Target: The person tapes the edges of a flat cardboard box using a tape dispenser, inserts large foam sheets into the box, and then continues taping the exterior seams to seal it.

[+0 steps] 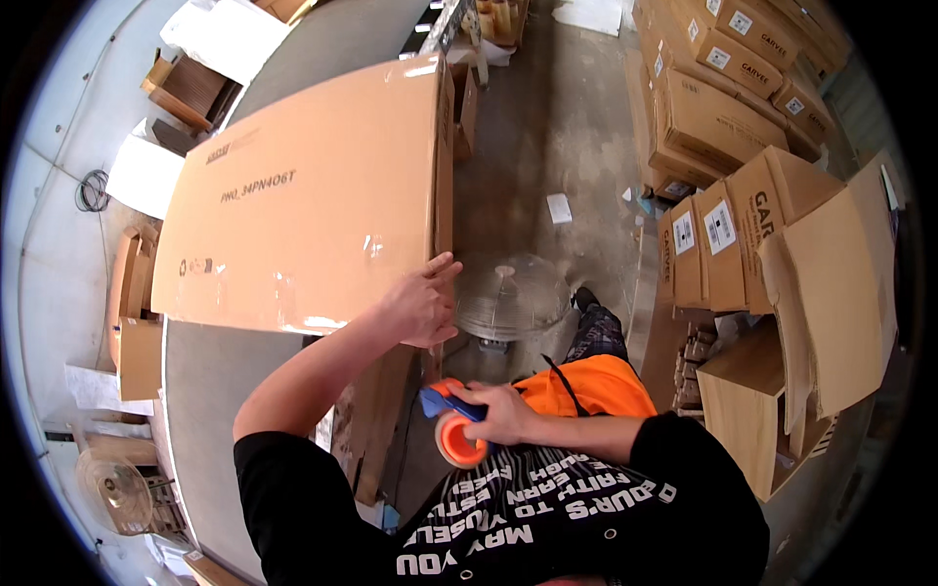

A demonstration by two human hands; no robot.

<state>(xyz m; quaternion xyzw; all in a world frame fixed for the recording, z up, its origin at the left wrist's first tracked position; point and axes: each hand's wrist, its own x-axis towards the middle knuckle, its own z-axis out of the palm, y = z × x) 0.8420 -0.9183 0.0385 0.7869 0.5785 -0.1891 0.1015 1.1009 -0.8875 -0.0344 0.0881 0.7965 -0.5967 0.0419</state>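
L hand (422, 305) on edge of lg box (303, 210), can't tell if gripping; R hand (502, 414) clutching blue/orange tape disp. (450, 402)

Tan carton (318, 220), blue-and-orange tape dispenser (457, 402) (shirt (586, 508) black, white-lettered).

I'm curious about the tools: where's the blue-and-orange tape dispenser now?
In the head view, the dispenser is in the right hand, lower centre, below the large brown cardboard box.

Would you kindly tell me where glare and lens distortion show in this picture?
Head view, glare: white streaks along the near edge of the large brown rectangular cardboard box; head view, distortion: the left edge of the long, flat grey work surface bows outward, and the picture's corners are black.
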